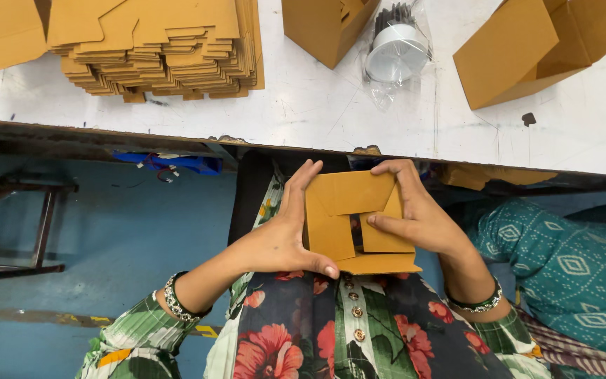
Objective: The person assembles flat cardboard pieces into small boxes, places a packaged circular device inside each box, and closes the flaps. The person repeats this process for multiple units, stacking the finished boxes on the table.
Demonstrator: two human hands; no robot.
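- Nearest the camera: a flowered garment with a row of buttons (351, 309), in the lap at 6 o'clock.
- Small brown cardboard box with half-folded flaps (359, 221), held above the lap at frame centre, just below the table edge.
- Left hand (285, 235) lies flat against the box's 9 o'clock side, fingers straight and pointing to 12 o'clock, thumb hooked under the bottom corner; open palm, pressing rather than clenching.
- Right hand (422, 214) wraps the 3 o'clock side, fingers curled over the top edge, thumb pushed onto an inner flap; a partly closed grip on the box.
- Beaded bracelets on both wrists.
- Teal patterned cloth (569, 260) at 3 o'clock, beside the right forearm.
- White worn tabletop (317, 105) further off, toward 12 o'clock.
- Stack of flat brown cardboard blanks (163, 49) at 11 o'clock on it.
- Round white metal fitting in clear plastic wrap (395, 49) at 12 o'clock.
- Folded brown cardboard box (541, 49) at 1 o'clock.
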